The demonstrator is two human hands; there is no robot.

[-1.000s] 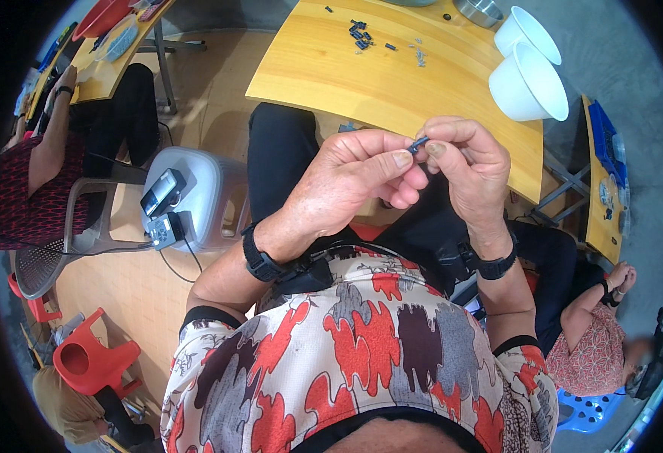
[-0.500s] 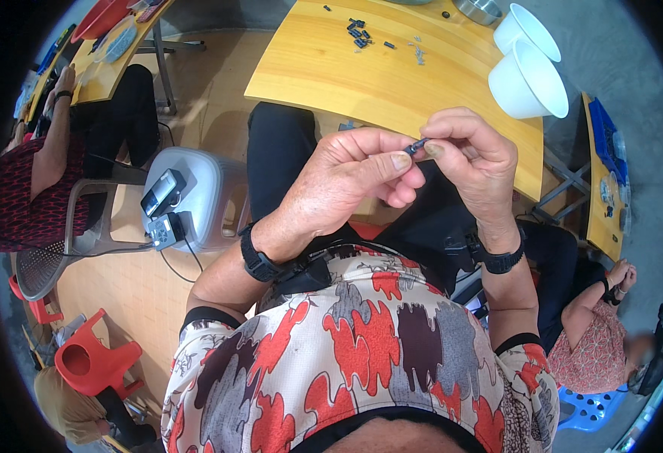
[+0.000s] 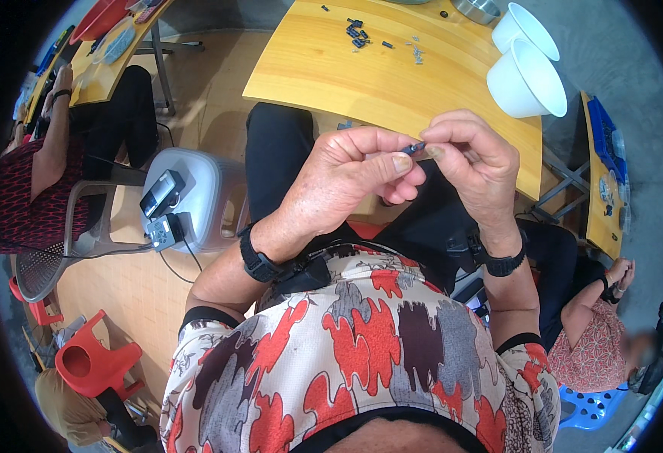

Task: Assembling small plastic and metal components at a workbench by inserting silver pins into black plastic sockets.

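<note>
Between my two hands, just in front of the table's near edge, is a small dark cylindrical piece (image 3: 413,149). My left hand (image 3: 361,170) pinches one end of it between thumb and forefinger, the other fingers curled. At its other end the thumb and forefinger of my right hand (image 3: 476,155) are closed; the fingertips cover much of the piece, so its exact kind is not clear. On the yellow wooden table (image 3: 324,72) beyond lie several small black cylindrical parts (image 3: 355,33) in a loose pile, and a scatter of tiny silvery pieces (image 3: 417,53).
Two white tubs (image 3: 526,79) and a metal bowl (image 3: 476,10) stand at the table's far right. To my left, a grey stool (image 3: 195,200) carries black devices with cables. A red stool (image 3: 97,355) is lower left. Other people sit at tables on both sides.
Almost nothing differs. Both hands keep their pinch at nearly the same spot, with only a slight shift of the fingers on the dark piece.
</note>
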